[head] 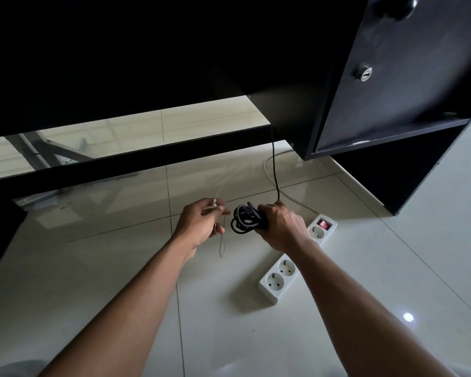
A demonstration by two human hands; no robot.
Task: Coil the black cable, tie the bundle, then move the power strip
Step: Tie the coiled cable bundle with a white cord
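My right hand (282, 228) grips a coiled bundle of black cable (246, 219) just above the tiled floor. One strand of the cable runs up from the bundle to the dark desk. My left hand (201, 223), just left of the bundle, pinches a thin white cable tie (214, 208) whose tail hangs down below the fingers. The white power strip (286, 270) with a red switch lies on the floor under my right wrist, partly hidden by it.
A black desk frame bar (147, 156) crosses the floor ahead. A dark drawer cabinet with a lock (392, 77) stands at the upper right. A thin white cord (269, 175) curves across the glossy tiles toward the strip.
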